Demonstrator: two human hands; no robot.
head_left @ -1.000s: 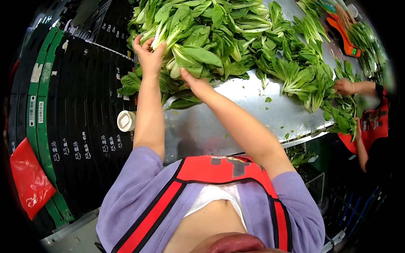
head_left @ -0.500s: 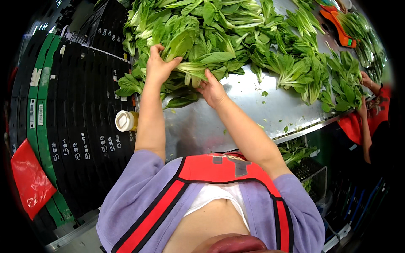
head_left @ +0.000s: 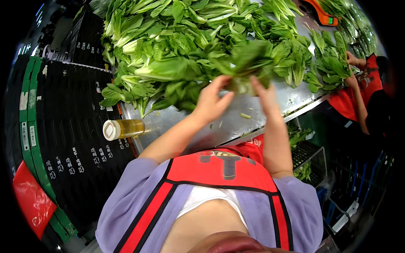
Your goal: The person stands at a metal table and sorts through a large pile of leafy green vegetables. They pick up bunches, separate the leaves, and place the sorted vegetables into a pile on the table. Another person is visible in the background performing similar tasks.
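My left hand and my right hand grip a bunch of leafy greens between them, blurred by motion, over the near edge of a large pile of similar greens. The bunch has broad dark leaves and pale stalks. Beneath my hands is a steel table with scattered leaf scraps. A clear jar of amber liquid with a white lid lies near my left forearm.
Stacked black and green crates with a red plastic sheet line the left. At right, a co-worker's hands hold greens. An orange tool lies at top right. A black crate with greens is below the table.
My hands have moved rightward from the pile's left side with a bunch held between them. The view has shifted, so the pile sits further left and the jar's side shows.
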